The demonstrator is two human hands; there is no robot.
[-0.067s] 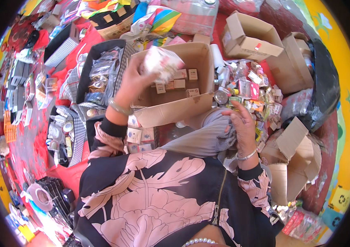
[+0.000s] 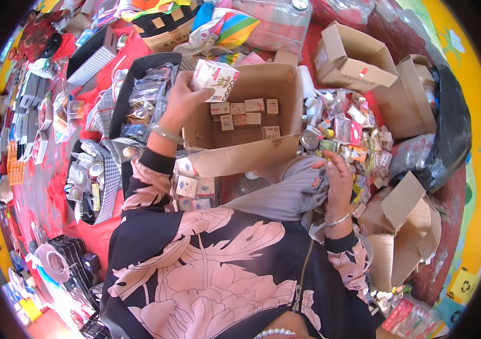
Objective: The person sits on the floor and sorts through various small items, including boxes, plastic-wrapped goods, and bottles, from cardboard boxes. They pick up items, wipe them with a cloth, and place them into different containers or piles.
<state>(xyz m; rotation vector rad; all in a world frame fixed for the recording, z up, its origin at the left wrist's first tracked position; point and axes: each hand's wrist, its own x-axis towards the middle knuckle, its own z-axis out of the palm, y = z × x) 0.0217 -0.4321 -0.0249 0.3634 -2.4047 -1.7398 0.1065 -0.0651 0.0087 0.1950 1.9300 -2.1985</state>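
Over the cardboard carton (image 2: pixel 251 157), a white printed box (image 2: pixel 215 80) held up

From where I stand, the left hand (image 2: pixel 185 100) grips the box by its left side, probably to keep its printed faces uncovered. The carton's near flap folds outward, leaving small boxes (image 2: pixel 254 105) inside exposed. Beside the grey-trousered knee (image 2: pixel 302 181), the right hand (image 2: pixel 337 183) is loosely curled, seemingly holding nothing.

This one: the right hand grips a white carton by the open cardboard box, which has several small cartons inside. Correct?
Not quite: the head view shows the left hand gripping the white carton, by the open cardboard box with several small cartons inside.
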